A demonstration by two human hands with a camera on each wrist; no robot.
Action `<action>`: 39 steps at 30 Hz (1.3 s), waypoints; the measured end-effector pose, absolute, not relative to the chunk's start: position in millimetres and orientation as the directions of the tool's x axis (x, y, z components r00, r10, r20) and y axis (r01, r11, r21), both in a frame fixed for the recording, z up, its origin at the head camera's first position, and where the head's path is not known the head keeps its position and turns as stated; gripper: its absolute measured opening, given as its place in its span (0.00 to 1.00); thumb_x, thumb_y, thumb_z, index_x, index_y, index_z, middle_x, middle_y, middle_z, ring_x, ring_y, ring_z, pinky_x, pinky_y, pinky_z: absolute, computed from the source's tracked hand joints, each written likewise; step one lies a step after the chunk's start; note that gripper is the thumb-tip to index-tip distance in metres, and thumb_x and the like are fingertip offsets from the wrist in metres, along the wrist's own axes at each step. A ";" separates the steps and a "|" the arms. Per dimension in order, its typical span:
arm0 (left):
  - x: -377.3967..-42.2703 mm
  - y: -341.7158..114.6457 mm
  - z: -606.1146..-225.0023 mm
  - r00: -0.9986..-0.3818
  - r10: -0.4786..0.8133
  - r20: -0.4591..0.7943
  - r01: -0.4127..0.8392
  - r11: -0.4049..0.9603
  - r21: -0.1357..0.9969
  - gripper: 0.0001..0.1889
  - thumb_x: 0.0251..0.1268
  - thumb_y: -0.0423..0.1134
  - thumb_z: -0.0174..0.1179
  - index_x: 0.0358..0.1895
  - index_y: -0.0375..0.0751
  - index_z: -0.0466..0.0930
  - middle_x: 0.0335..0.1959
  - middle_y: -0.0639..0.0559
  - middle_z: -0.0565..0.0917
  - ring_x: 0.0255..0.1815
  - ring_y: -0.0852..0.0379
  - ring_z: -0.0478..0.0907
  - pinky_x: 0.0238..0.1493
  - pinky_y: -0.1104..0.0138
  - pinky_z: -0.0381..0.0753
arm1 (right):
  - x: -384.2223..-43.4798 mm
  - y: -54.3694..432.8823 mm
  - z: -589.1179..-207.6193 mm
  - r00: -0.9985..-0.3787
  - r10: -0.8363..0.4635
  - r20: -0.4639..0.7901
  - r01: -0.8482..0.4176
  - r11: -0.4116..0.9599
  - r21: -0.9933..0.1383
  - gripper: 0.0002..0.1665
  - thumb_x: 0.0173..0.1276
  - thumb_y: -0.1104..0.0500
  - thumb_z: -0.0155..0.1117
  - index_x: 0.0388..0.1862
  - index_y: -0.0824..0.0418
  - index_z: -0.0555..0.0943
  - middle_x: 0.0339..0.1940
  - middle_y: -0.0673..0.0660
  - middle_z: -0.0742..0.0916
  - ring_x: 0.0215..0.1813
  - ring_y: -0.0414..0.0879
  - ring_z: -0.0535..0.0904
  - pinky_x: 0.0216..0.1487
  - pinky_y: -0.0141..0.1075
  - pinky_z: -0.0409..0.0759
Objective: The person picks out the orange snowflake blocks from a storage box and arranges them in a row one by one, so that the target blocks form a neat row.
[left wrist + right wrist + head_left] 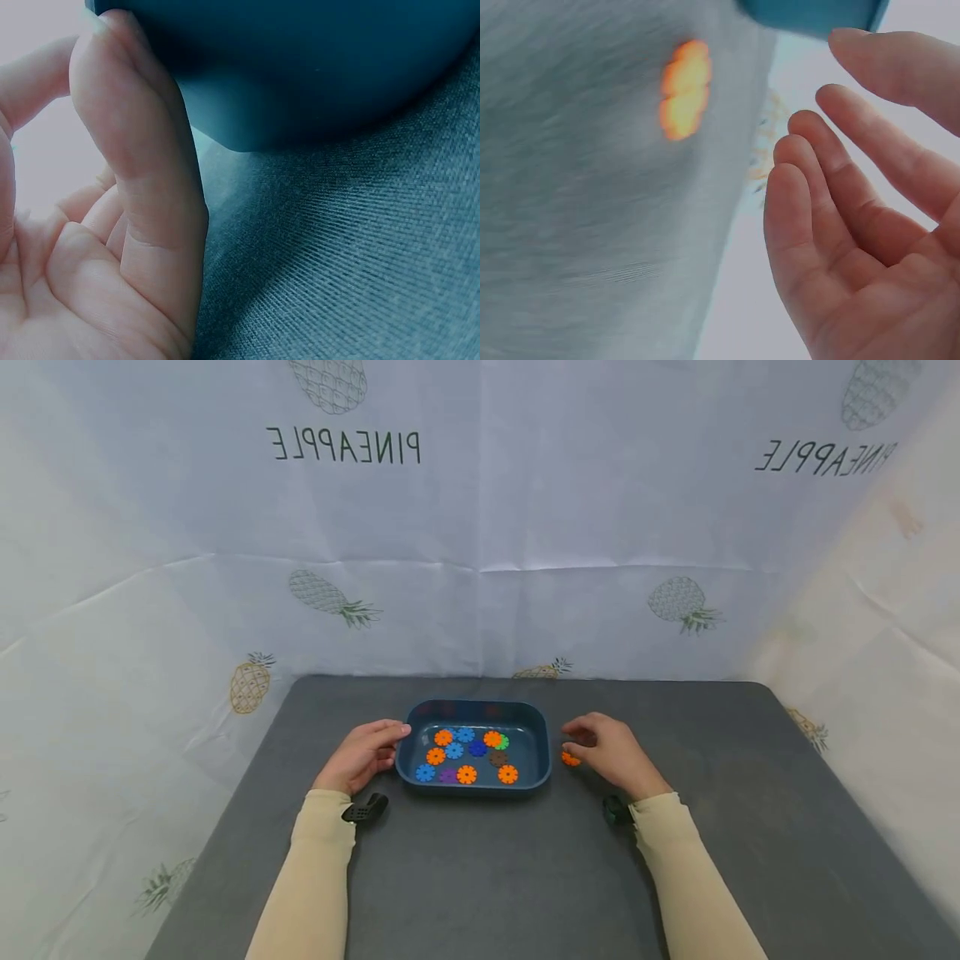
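Note:
A dark blue rectangular tray (472, 788) holds several small notched plastic discs in orange, blue, purple, brown and green. My left hand (365, 753) grips the tray's left edge, its thumb on the rim; the left wrist view shows that thumb (139, 112) against the tray wall (315, 67). To the right of the tray, my right hand (611, 752) hovers near an orange disc (571, 759) on the table. In the right wrist view, this disc (684, 90) lies apart from the loosely bent fingers (788, 202), and nothing is between them and the thumb.
The dark grey table (480, 877) extends on all sides of the tray. Behind it hangs a pale cloth (480, 510) printed with pineapples and reversed lettering. A black band (365, 808) is at the left wrist, another dark one (617, 811) at the right.

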State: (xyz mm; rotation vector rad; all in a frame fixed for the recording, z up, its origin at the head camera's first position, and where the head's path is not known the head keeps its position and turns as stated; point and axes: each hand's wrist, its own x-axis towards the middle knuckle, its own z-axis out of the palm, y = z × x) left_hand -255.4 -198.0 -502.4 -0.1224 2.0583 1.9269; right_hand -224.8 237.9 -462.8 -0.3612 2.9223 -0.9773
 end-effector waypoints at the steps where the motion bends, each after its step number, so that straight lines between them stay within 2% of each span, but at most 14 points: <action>1: -255.3 -197.8 -502.5 -0.946 0.158 -0.284 -0.274 0.087 0.958 0.27 0.74 0.55 0.71 0.62 0.37 0.80 0.39 0.56 0.81 0.33 0.60 0.77 0.37 0.73 0.83 | -224.1 234.7 -458.0 -0.969 -0.243 0.045 -0.222 0.775 -0.592 0.20 0.77 0.54 0.73 0.63 0.59 0.87 0.59 0.59 0.88 0.59 0.56 0.87 0.61 0.54 0.87; 5: -255.0 -197.5 -502.8 -0.946 0.168 -0.278 -0.269 0.072 0.960 0.26 0.74 0.54 0.71 0.60 0.37 0.81 0.38 0.56 0.81 0.32 0.61 0.78 0.37 0.73 0.83 | -225.7 216.3 -435.7 -0.954 -0.298 0.046 -0.269 0.773 -0.575 0.19 0.76 0.53 0.74 0.61 0.58 0.88 0.58 0.58 0.88 0.59 0.55 0.85 0.62 0.54 0.86; 9: -255.0 -197.5 -501.7 -0.947 0.165 -0.277 -0.270 0.068 0.961 0.25 0.74 0.54 0.71 0.59 0.37 0.82 0.37 0.55 0.81 0.31 0.60 0.78 0.37 0.73 0.83 | -233.1 192.6 -416.4 -0.912 -0.410 0.013 -0.359 0.785 -0.504 0.18 0.76 0.53 0.74 0.60 0.59 0.88 0.56 0.59 0.88 0.57 0.55 0.85 0.60 0.52 0.86; 12: -254.5 -197.5 -501.1 -0.947 0.167 -0.275 -0.268 0.067 0.961 0.25 0.75 0.53 0.70 0.59 0.37 0.81 0.37 0.54 0.81 0.31 0.60 0.77 0.37 0.73 0.83 | -238.1 175.2 -407.7 -0.864 -0.501 -0.052 -0.436 0.795 -0.421 0.17 0.76 0.55 0.74 0.60 0.58 0.88 0.55 0.59 0.88 0.53 0.52 0.85 0.58 0.48 0.87; 17: -255.5 -197.8 -499.1 -0.948 0.174 -0.268 -0.261 0.064 0.963 0.26 0.74 0.54 0.71 0.60 0.36 0.82 0.36 0.54 0.81 0.31 0.60 0.77 0.37 0.73 0.83 | -242.7 148.7 -402.7 -0.791 -0.583 -0.184 -0.517 0.798 -0.309 0.16 0.75 0.58 0.75 0.59 0.57 0.88 0.55 0.59 0.89 0.50 0.49 0.84 0.57 0.47 0.87; 23: -255.3 -199.1 -498.6 -0.945 0.176 -0.274 -0.270 0.051 0.962 0.24 0.74 0.53 0.71 0.59 0.37 0.82 0.36 0.54 0.80 0.32 0.60 0.77 0.37 0.73 0.83 | -245.7 119.8 -416.5 -0.721 -0.618 -0.313 -0.573 0.786 -0.231 0.06 0.73 0.59 0.75 0.47 0.55 0.90 0.42 0.52 0.90 0.39 0.45 0.82 0.48 0.43 0.86; 26: -255.2 -199.6 -498.9 -0.944 0.176 -0.280 -0.278 0.038 0.960 0.23 0.73 0.53 0.72 0.58 0.37 0.83 0.36 0.54 0.81 0.32 0.59 0.77 0.36 0.72 0.84 | -244.8 109.3 -423.4 -0.714 -0.607 -0.350 -0.585 0.791 -0.179 0.02 0.74 0.60 0.74 0.40 0.55 0.87 0.33 0.49 0.87 0.32 0.44 0.79 0.41 0.40 0.83; 29: -255.6 -199.7 -499.6 -0.942 0.176 -0.287 -0.285 0.035 0.958 0.23 0.73 0.52 0.72 0.57 0.38 0.83 0.35 0.54 0.80 0.31 0.60 0.77 0.36 0.72 0.84 | -242.6 101.5 -426.3 -0.724 -0.587 -0.361 -0.592 0.798 -0.112 0.08 0.75 0.60 0.71 0.33 0.54 0.83 0.28 0.49 0.83 0.29 0.44 0.75 0.37 0.38 0.78; 33: -256.0 -199.7 -499.8 -0.941 0.178 -0.289 -0.287 0.039 0.957 0.23 0.73 0.53 0.72 0.58 0.38 0.83 0.36 0.54 0.80 0.32 0.60 0.77 0.37 0.73 0.84 | -240.3 95.1 -426.4 -0.745 -0.564 -0.356 -0.588 0.808 -0.049 0.12 0.75 0.59 0.72 0.30 0.55 0.81 0.27 0.50 0.82 0.28 0.45 0.74 0.37 0.38 0.78; 39: -256.1 -200.1 -498.9 -0.941 0.176 -0.288 -0.287 0.029 0.957 0.24 0.72 0.53 0.73 0.58 0.38 0.83 0.37 0.54 0.81 0.32 0.60 0.77 0.37 0.73 0.84 | -241.0 90.6 -426.6 -0.748 -0.562 -0.352 -0.599 0.801 -0.005 0.10 0.74 0.58 0.74 0.32 0.57 0.83 0.29 0.52 0.84 0.30 0.46 0.76 0.40 0.40 0.83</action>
